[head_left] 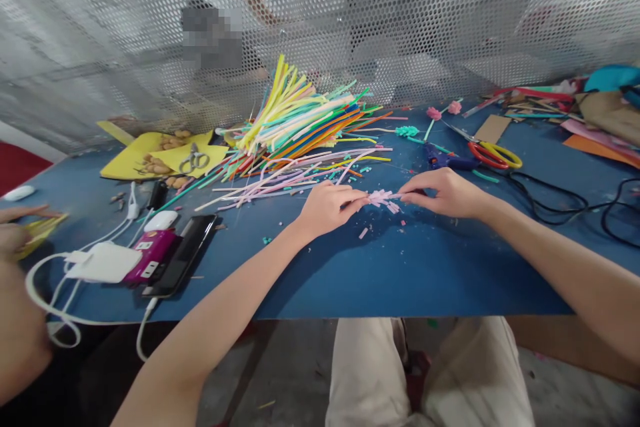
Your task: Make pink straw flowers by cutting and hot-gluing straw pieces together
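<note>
blue table (425, 273), near edge bare; left hand (327, 207) and right hand (443, 192) pinch pink bits (383, 198); straws (300, 123) behind.

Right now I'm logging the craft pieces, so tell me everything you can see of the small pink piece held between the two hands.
The pink piece is a small, pale pink cluster of short strips, apparently cut from soft craft stems like the long ones piled behind it. It looks fringed, with ends sticking outward. It sits low over the blue table, pinched at one side by the left hand and at the other by the right hand. A few loose pink snippets lie on the table right under it. Finer detail is too small to tell.
</note>
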`<state>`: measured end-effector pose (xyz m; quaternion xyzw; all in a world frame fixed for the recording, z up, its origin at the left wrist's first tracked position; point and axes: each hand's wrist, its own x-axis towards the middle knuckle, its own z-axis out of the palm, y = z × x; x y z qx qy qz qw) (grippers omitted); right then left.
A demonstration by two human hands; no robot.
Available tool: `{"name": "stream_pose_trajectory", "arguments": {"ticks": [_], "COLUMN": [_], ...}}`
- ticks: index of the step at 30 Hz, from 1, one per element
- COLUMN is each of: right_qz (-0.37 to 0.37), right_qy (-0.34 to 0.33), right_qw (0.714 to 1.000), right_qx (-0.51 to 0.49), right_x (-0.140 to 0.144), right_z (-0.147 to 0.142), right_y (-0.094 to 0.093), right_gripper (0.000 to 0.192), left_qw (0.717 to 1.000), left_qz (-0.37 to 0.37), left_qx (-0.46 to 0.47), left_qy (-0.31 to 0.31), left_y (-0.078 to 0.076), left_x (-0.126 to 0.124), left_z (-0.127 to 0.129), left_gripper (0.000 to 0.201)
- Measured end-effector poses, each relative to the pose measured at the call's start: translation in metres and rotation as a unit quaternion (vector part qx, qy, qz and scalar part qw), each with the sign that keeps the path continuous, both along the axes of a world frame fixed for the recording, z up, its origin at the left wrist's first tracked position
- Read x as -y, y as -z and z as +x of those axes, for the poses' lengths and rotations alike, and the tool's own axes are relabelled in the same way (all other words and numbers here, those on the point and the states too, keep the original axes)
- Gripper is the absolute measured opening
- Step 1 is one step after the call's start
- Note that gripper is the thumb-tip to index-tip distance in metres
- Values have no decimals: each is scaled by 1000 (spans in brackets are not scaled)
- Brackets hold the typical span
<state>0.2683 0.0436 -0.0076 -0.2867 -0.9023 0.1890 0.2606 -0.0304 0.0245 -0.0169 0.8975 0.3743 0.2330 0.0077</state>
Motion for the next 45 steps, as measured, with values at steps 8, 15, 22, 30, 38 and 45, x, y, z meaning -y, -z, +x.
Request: {"name": "stream_pose_trajectory", "arguments": {"ticks": [8,15,22,30,38,45], "right_qz": [3,16,26,-5,-76,-84], "right_qy": [2,-1,8,4,-17,-41], "right_qw": [1000,1000,1000,999,985,980], "right_qx": [-3,-7,-15,-48,-153,-176], "right_x": [1,1,7,22,32,23], "right_z": [0,0,-5,-17,-31,-29], "right_y": [0,-1,0,-1,7,14], "right_gripper": [27,28,26,18,15,8], "left_qw": [1000,1000,1000,995,982,976], "left_qz": [5,4,-16,-64,-150,-142], "left_qx": [-4,4,7,76,87,130], "left_qy": [4,3,14,8,79,99], "left_y": [-2,0,2,6,1,0], "left_x": [0,-1,3,9,6,-1], "left_z": [1,2,-2,-14,-13,-14], "left_gripper": [37,35,37,30,23,14]}}
